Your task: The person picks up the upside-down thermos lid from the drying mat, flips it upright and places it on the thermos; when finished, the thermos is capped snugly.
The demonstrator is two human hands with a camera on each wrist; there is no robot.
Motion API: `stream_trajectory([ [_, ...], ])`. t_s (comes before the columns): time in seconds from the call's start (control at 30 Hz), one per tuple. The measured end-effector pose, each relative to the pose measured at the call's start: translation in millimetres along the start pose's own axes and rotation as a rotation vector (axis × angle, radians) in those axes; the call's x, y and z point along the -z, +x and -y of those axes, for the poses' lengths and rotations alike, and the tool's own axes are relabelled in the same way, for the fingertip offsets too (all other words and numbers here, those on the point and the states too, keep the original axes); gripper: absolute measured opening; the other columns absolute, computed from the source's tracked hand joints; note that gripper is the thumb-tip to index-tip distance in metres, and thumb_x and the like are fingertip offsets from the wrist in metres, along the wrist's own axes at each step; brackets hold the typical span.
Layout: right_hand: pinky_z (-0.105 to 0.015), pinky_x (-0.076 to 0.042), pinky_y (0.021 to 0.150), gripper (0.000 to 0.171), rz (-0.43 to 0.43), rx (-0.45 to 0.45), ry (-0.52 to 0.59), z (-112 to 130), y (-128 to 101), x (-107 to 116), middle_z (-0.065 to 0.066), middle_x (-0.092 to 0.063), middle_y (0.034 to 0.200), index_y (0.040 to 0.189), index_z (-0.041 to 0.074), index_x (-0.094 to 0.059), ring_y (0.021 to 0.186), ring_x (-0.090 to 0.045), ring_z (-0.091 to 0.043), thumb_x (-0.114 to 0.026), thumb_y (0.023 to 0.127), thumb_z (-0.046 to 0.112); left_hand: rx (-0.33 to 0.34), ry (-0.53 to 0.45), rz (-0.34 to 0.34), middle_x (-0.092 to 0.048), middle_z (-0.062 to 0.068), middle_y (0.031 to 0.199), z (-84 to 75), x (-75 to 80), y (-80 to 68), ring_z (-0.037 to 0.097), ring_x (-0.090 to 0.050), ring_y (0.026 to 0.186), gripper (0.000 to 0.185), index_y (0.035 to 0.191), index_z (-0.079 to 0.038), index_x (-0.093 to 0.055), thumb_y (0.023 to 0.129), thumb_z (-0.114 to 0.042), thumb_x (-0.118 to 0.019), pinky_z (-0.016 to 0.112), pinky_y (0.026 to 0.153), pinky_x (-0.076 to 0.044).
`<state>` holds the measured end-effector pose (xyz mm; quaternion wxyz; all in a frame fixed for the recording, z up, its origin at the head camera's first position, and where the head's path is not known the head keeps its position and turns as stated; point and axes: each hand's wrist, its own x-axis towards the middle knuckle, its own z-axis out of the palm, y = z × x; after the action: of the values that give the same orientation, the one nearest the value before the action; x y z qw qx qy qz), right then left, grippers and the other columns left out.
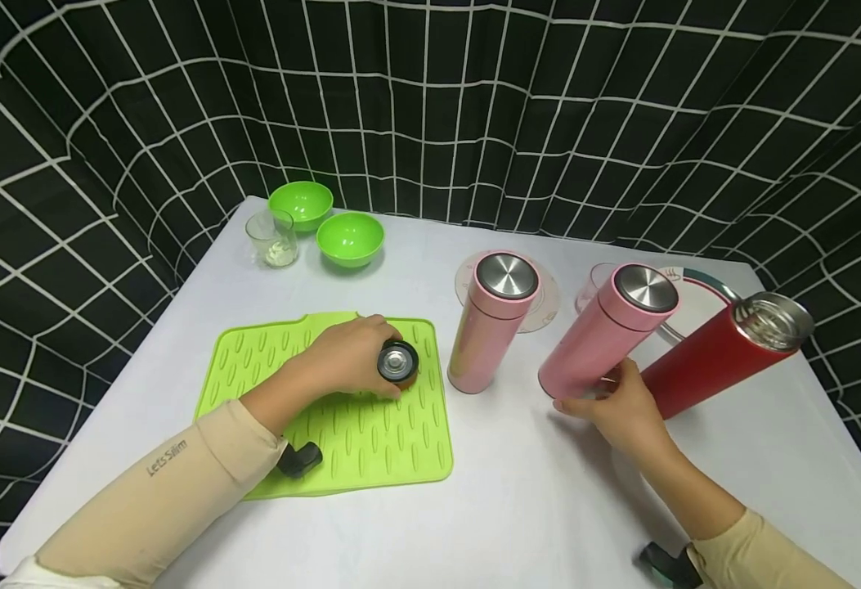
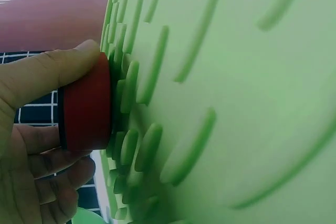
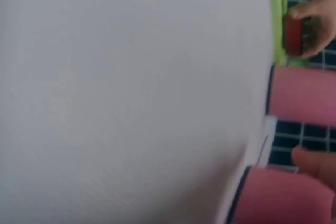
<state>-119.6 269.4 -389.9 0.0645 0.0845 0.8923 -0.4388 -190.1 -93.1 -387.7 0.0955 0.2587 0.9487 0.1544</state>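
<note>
A small red cap [image 1: 398, 362] is held against the green mat [image 1: 371, 442] by the curled fingers of the left hand [image 1: 349, 356]; it looks light, rigid and best pinched by its rim. The base of a tilted pink flask [image 1: 607, 327] is touched by the right hand [image 1: 621, 409], how firmly cannot be told; its smooth wall is likely slippery.

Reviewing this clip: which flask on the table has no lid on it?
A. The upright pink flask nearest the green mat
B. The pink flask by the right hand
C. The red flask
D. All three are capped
C: the red flask shows an open steel mouth, while both pink flasks carry steel-topped lids, and the left hand holds a red lid on the green mat.
</note>
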Motion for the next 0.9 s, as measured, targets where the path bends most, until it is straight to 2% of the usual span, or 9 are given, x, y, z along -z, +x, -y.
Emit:
stream_trajectory([
  [0.1, -0.051, -0.044, 0.099, 0.111, -0.005, -0.092, 0.014, 3.8, -18.5, 2.8, -0.025, -0.037, 0.142, 0.150, -0.002, -0.011, 0.125, -0.044, -0.042, -0.087, 0.075, 0.028, -0.007, 0.011, 0.004, -0.058, 0.000, 0.106, 1.5, -0.1, -1.0, 0.020, -0.059, 0.096, 0.076, 0.122, -0.010, -0.064, 0.062, -0.048, -0.090, 0.040, 0.081, -0.051],
  [0.23, -0.029, -0.049, 0.090, 0.105, -0.006, -0.092, -0.011, 9.4, -42.8, 8.4, -0.021, -0.042, 0.140, 0.149, 0.000, -0.018, 0.121, -0.048, -0.036, -0.086, 0.076, 0.032, -0.039, 0.039, -0.001, -0.059, -0.003, 0.104, -2.4, 5.6, -9.2, 0.018, -0.060, 0.093, 0.072, 0.118, -0.013, -0.066, 0.060, -0.048, -0.090, 0.039, 0.081, -0.051],
  [0.33, -0.015, -0.047, 0.076, 0.088, -0.019, -0.026, -0.040, 14.9, -57.4, 8.6, -0.016, -0.055, 0.127, 0.142, 0.003, -0.034, 0.109, -0.057, -0.025, -0.084, 0.078, 0.036, -0.075, 0.031, -0.010, -0.057, -0.007, 0.100, -16.6, 15.3, -21.4, 0.013, -0.059, 0.088, 0.067, 0.114, -0.016, -0.067, 0.059, -0.047, -0.089, 0.036, 0.078, -0.051],
  [0.47, -0.016, -0.049, 0.070, 0.061, -0.080, 0.155, -0.011, 21.8, -69.4, -1.2, -0.009, -0.066, 0.106, 0.126, 0.006, -0.050, 0.089, -0.063, -0.012, -0.084, 0.080, 0.028, -0.181, 0.024, -0.044, -0.055, -0.010, 0.097, -49.2, 28.4, -40.0, 0.009, -0.057, 0.084, 0.062, 0.112, -0.017, -0.067, 0.061, -0.046, -0.088, 0.031, 0.075, -0.050],
  [0.53, -0.017, -0.050, 0.070, 0.047, -0.081, 0.232, 0.007, 26.1, -73.3, -8.6, -0.004, -0.067, 0.097, 0.117, 0.008, -0.057, 0.084, -0.064, -0.010, -0.083, 0.081, 0.024, -0.248, 0.036, -0.059, -0.054, -0.010, 0.097, -67.5, 32.1, -47.7, 0.008, -0.056, 0.085, 0.063, 0.114, -0.017, -0.066, 0.063, -0.046, -0.087, 0.029, 0.076, -0.050],
  [0.63, -0.021, -0.052, 0.072, 0.031, 0.049, 0.241, 0.071, 35.2, -77.0, -18.3, -0.001, -0.068, 0.093, 0.111, 0.008, -0.064, 0.084, -0.065, -0.015, -0.076, 0.088, 0.025, -0.340, 0.091, -0.050, -0.054, -0.008, 0.100, -92.7, 33.3, -54.7, 0.008, -0.054, 0.088, 0.067, 0.117, -0.016, -0.065, 0.063, -0.048, -0.088, 0.029, 0.078, -0.050],
  [0.8, -0.031, -0.054, 0.074, 0.037, 0.371, 0.115, 0.257, 51.9, -81.3, -32.8, -0.010, -0.067, 0.097, 0.118, -0.002, -0.061, 0.083, -0.064, -0.026, -0.066, 0.094, 0.026, -0.471, 0.200, -0.014, -0.050, -0.009, 0.095, -121.2, 29.2, -55.7, 0.006, -0.050, 0.083, 0.064, 0.112, -0.017, -0.063, 0.064, -0.050, -0.088, 0.024, 0.073, -0.046],
  [0.9, -0.030, -0.053, 0.070, 0.036, 0.456, 0.091, 0.322, 57.9, -82.1, -41.0, -0.012, -0.067, 0.094, 0.113, -0.006, -0.061, 0.078, -0.063, -0.023, -0.066, 0.094, 0.025, -0.507, 0.226, -0.016, -0.049, -0.010, 0.092, -129.5, 26.6, -54.6, 0.005, -0.048, 0.081, 0.060, 0.109, -0.019, -0.063, 0.065, -0.051, -0.087, 0.021, 0.071, -0.045],
])
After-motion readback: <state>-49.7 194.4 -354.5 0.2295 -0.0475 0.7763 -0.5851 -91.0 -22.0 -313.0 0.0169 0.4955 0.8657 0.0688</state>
